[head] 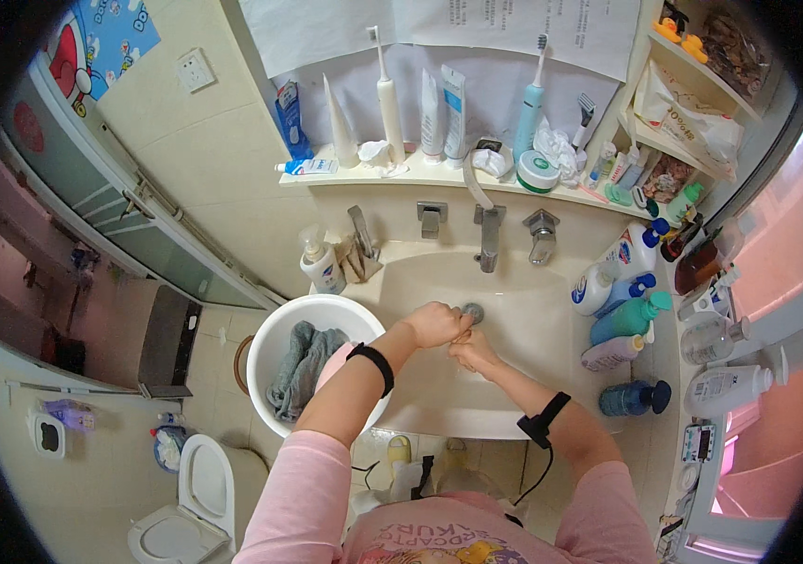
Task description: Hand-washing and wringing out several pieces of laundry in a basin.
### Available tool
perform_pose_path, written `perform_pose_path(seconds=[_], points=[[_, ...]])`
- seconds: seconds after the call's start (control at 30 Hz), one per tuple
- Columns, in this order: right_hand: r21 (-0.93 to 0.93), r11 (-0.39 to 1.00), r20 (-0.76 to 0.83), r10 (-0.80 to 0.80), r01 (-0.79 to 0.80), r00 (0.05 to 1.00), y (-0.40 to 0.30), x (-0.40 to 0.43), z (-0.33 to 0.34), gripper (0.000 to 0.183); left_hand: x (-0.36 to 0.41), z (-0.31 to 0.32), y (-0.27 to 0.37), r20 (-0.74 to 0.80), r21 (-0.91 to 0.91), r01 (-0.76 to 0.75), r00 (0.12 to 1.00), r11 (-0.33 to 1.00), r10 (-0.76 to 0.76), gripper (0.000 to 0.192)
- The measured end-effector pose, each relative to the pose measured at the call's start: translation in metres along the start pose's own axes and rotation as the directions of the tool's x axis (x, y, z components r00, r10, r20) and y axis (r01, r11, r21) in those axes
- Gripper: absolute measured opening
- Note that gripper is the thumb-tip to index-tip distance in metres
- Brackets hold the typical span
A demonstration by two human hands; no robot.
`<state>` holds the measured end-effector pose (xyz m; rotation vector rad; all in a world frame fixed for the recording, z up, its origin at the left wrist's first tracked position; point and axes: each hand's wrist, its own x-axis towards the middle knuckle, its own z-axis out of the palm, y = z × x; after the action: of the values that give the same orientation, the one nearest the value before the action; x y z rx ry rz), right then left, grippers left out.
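Over the white washbasin, my two hands meet with curled fingers. My left hand is a loose fist near the round drain. Against its fingers, slightly lower and to the right, rests my right hand, also closed. Nothing shows in either hand, though the insides of the fists are hidden. The faucet stands beyond them, and I cannot tell whether water runs. Left of the basin, a white bucket holds a grey-green cloth; my left forearm covers part of its right side.
Pump and squeeze bottles line the basin's right side. A soap dispenser stands at its left back corner. Toothbrushes and tubes fill the shelf above. A toilet with raised lid is at lower left.
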<state>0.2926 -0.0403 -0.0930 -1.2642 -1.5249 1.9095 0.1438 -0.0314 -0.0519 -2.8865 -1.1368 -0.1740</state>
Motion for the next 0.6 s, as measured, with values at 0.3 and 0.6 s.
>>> perform_pose_path(seconds=[0.3, 0.6], points=[[-0.953, 0.235, 0.104, -0.331, 0.189, 0.938, -0.023, -0.002, -0.021, 0.012, 0.004, 0.021, 0.035, 0.295, -0.176, 0.566, 0.811, 0.805, -0.506, 0.044], [-0.863, 0.09, 0.315, -0.672, 0.496, 0.67, -0.023, -0.002, -0.046, 0.018, -0.031, -0.006, 0.023, 0.62, -0.679, 0.474, 0.779, -0.561, -0.091, 0.077]])
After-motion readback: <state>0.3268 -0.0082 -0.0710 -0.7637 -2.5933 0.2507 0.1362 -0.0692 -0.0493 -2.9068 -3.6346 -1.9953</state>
